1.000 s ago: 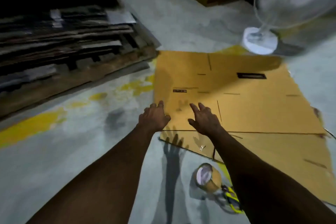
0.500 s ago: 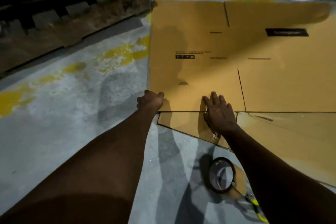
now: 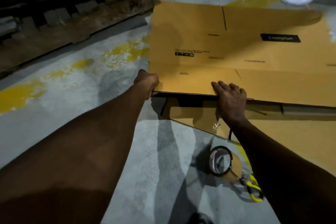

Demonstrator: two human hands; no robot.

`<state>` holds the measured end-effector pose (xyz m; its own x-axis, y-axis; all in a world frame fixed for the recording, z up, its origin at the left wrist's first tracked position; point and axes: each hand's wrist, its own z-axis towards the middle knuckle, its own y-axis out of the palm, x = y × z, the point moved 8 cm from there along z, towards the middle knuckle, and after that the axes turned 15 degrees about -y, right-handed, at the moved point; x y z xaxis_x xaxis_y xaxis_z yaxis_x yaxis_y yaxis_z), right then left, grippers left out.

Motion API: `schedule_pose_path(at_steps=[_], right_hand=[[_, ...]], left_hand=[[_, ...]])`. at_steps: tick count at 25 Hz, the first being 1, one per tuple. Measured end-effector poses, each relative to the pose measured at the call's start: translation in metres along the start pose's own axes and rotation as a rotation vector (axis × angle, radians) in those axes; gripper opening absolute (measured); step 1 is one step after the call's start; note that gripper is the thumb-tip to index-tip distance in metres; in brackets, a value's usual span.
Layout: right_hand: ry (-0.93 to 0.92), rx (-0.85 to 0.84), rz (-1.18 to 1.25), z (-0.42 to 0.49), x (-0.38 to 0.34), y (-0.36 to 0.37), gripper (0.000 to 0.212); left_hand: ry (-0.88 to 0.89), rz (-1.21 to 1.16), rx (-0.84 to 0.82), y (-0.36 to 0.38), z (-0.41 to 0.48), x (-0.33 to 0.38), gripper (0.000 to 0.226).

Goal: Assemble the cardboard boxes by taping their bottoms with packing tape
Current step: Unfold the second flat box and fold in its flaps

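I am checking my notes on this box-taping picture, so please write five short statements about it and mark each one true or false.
1. The left hand and the right hand are both on the near edge of the top box. True.
2. The tape roll is held in the right hand. False: it lies on the floor, beside the right forearm.
3. A dark gap shows between the top box's near edge and the lower cardboard. True.
4. The wooden pallet is to the right of the top box. False: it is to its left.
5. A yellow-handled tool lies next to the tape roll. True.
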<state>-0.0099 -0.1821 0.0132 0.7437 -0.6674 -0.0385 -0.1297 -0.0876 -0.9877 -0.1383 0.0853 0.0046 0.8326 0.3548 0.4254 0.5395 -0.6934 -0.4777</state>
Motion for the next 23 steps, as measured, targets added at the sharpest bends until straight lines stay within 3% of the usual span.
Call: schedule_pose_path(at_steps=[5, 8, 11, 15, 23], right_hand=[[-0.1, 0.119, 0.073, 0.006, -0.071, -0.099, 0.033], [-0.13, 0.218, -0.026, 0.004, -0.109, -0.173, 0.023], [-0.151, 0.333, -0.051, -0.011, -0.141, -0.247, 0.029], [-0.226, 0.411, -0.048, -0.046, -0.176, -0.32, 0.029], [-0.333, 0.382, -0.092, -0.127, -0.204, -0.368, 0.013]], left_hand=[[0.467, 0.979, 0.369, -0.068, -0.09, 0.044, 0.045], [0.85, 1.223, 0.427, -0.088, -0.165, 0.074, 0.051], [1.062, 1.199, 0.474, -0.111, -0.238, 0.098, 0.035], [1.141, 1.114, 0.577, -0.144, -0.314, 0.104, 0.023], [1.035, 1.03, 0.644, -0.274, -0.37, 0.032, 0.016]])
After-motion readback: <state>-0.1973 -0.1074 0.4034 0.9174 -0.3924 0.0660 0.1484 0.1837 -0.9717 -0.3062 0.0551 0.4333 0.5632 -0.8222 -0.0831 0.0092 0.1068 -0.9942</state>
